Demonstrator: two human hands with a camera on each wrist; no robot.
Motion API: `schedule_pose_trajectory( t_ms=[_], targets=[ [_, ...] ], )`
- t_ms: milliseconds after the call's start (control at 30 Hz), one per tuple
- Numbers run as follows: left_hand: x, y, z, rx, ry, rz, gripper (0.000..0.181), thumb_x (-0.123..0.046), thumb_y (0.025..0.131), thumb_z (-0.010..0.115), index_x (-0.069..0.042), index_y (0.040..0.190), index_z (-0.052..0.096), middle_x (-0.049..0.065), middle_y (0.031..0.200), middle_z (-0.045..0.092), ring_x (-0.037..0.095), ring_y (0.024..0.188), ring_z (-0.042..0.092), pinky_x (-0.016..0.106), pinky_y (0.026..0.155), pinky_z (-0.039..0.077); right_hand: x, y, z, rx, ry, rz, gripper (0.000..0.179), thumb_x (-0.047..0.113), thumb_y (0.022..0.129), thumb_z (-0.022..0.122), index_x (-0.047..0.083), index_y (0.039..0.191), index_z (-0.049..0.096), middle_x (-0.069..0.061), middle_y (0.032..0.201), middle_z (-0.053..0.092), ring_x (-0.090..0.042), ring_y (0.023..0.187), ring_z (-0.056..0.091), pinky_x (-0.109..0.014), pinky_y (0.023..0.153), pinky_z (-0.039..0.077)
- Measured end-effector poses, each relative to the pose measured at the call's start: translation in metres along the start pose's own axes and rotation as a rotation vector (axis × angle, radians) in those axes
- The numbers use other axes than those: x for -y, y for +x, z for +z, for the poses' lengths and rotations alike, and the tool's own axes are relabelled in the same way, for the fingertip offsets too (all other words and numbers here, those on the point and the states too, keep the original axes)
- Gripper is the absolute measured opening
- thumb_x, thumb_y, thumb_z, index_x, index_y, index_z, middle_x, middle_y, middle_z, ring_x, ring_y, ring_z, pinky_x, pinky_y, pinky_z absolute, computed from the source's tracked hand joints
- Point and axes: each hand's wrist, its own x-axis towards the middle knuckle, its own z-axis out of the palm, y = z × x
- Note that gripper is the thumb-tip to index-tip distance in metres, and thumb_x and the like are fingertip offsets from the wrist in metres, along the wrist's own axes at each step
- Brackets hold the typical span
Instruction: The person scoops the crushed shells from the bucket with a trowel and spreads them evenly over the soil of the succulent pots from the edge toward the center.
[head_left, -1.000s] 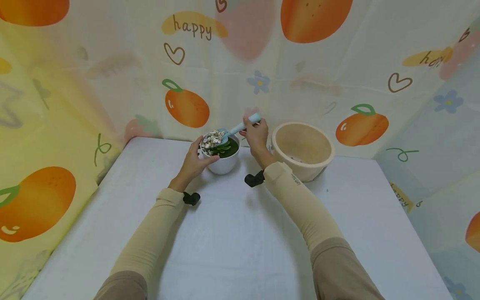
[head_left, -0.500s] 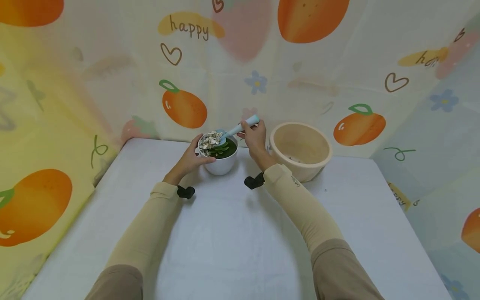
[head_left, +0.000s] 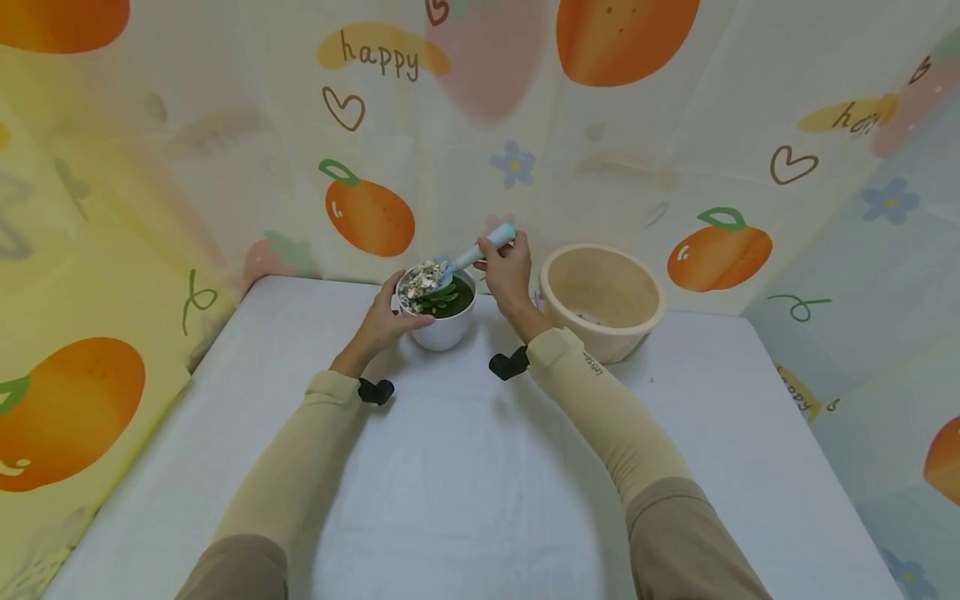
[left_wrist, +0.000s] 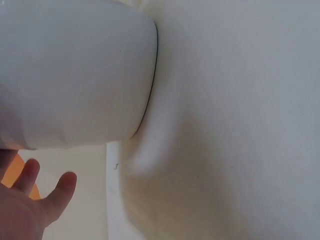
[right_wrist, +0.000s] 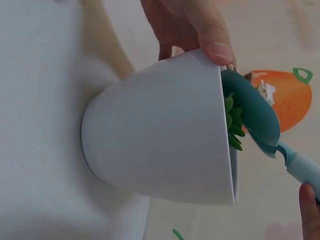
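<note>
- The white pot (head_left: 444, 336) is gripped by the left hand (head_left: 381, 323) at its left side, with the thumb laid near the rim; in the left wrist view some fingers are spread free of the wall. The pot is stood on the table (head_left: 465, 467), near its back edge; its wall is smooth, glossy and slightly tapered.
- Pale, chipped stones (head_left: 420, 284) are heaped at the left part of the pot mouth; how many are carried by the scoop cannot be told.
- Beside them, a plant (head_left: 441, 298) with fleshy green leaves is seen, partly covered by the scoop.
- The light-blue scoop (head_left: 467, 259), smooth and plastic-looking, is held by its handle in the right hand (head_left: 510, 271), with fingers closed. Since half a second ago, only its handle end has been raised slightly; the filling seems to be just under way, judged by the heap.
- At the right, the wide, matt beige pot (head_left: 600, 340) is left untouched, with a thick round rim.
</note>
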Motion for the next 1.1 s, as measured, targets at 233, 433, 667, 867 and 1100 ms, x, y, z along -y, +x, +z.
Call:
schedule_pose_trajectory(
  t_ms=[233, 433, 667, 867, 1100],
  targets=[
    [-0.003, -0.004, 0.000, -0.012, 0.060, 0.013, 0.110, -0.039, 0.075, 0.083, -0.010, 0.156, 0.014, 0.016, 0.161, 0.021, 0.034, 0.148, 0.020, 0.059, 0.118, 0.020, -0.001, 0.000, -0.001, 0.015, -0.003, 0.005, 0.039, 0.014, 0.098, 0.057, -0.003, 0.130, 0.042, -0.024, 0.119, 0.063, -0.034, 0.107, 0.067, -0.032, 0.081, 0.059],
    [-0.004, 0.002, -0.005, 0.072, 0.030, 0.003, 0.112, -0.035, 0.078, 0.081, -0.014, 0.157, 0.005, 0.012, 0.164, 0.013, 0.031, 0.150, 0.017, 0.057, 0.119, 0.022, -0.003, 0.000, 0.000, 0.013, 0.009, 0.014, 0.041, 0.013, 0.098, 0.057, -0.004, 0.132, 0.041, -0.025, 0.119, 0.063, -0.034, 0.108, 0.066, -0.031, 0.081, 0.059],
    [-0.005, 0.003, -0.003, 0.083, -0.035, -0.028, 0.111, -0.032, 0.078, 0.081, -0.018, 0.157, 0.005, 0.010, 0.164, 0.011, 0.030, 0.150, 0.015, 0.057, 0.120, 0.018, -0.002, -0.001, 0.000, 0.007, 0.018, -0.013, 0.043, 0.011, 0.098, 0.057, -0.006, 0.134, 0.040, -0.026, 0.118, 0.063, -0.036, 0.108, 0.066, -0.039, 0.086, 0.058],
    [-0.004, -0.001, 0.002, 0.014, -0.058, -0.025, 0.110, -0.031, 0.076, 0.083, -0.015, 0.156, 0.009, 0.012, 0.162, 0.015, 0.031, 0.148, 0.019, 0.055, 0.119, 0.023, 0.001, -0.003, 0.001, 0.022, -0.014, -0.049, 0.041, 0.014, 0.098, 0.057, -0.006, 0.131, 0.041, -0.025, 0.118, 0.063, -0.034, 0.107, 0.066, -0.032, 0.083, 0.059],
    [-0.004, -0.002, 0.009, -0.040, -0.005, 0.013, 0.109, -0.026, 0.076, 0.083, -0.010, 0.156, 0.011, 0.018, 0.160, 0.019, 0.034, 0.148, 0.019, 0.054, 0.121, 0.017, 0.005, -0.004, -0.002, -0.003, -0.027, -0.071, 0.036, 0.012, 0.097, 0.059, -0.004, 0.126, 0.044, -0.026, 0.117, 0.065, -0.035, 0.106, 0.067, -0.031, 0.082, 0.059]
  ],
)
